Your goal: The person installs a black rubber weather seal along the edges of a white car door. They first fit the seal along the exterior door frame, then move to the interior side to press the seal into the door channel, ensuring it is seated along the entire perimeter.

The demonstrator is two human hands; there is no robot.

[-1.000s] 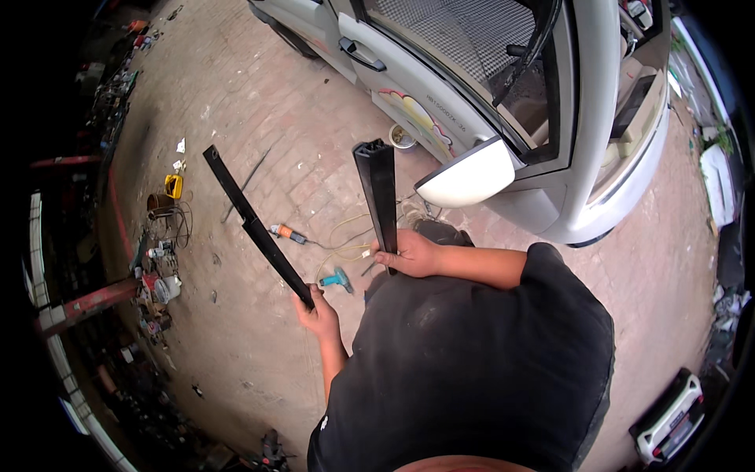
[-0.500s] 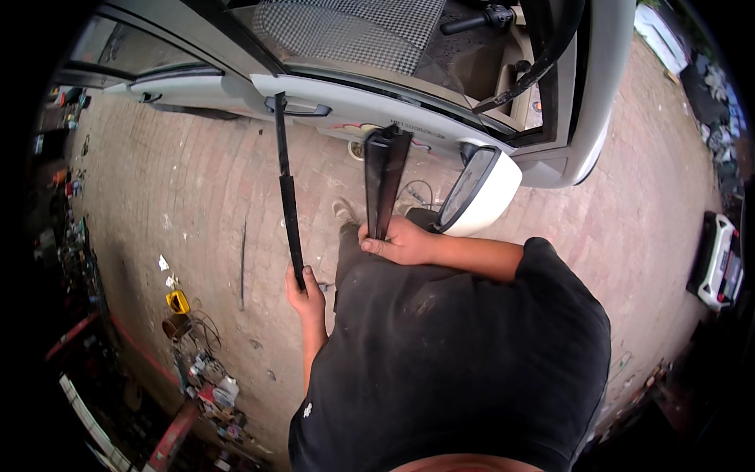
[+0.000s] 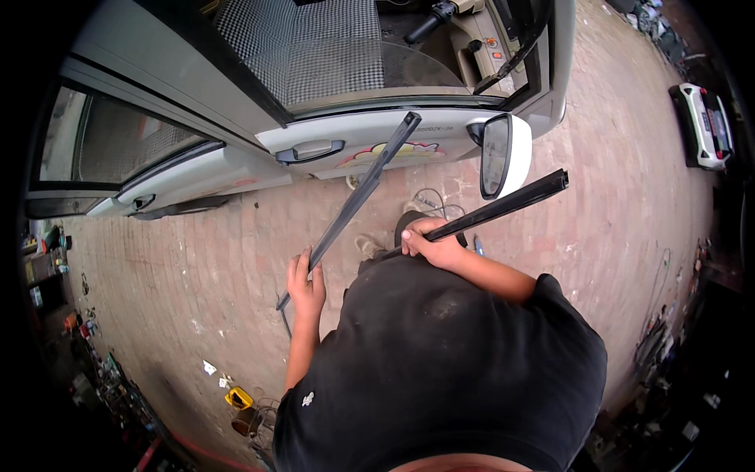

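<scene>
My left hand is closed round a long, thin black trim strip. That strip slants up and to the right, its far end in front of the white vehicle door below the window. Close to my waist, my right hand grips a second black strip, which looks thicker and channel-shaped. It points right and slightly away from me, its far end just below the white side mirror. The two strips are apart, and my fingers partly hide the near end of the right one.
Through the door's window show a checkered seat and a black handlebar grip. A dark door handle juts out at the left. On the brick ground lie a yellow object and clutter. A small white toy-like car stands far right.
Both strips have swung clockwise: the left from near upright to slanting right, the right from upright to pointing rightward. My view has turned, so the vehicle appears shifted.
</scene>
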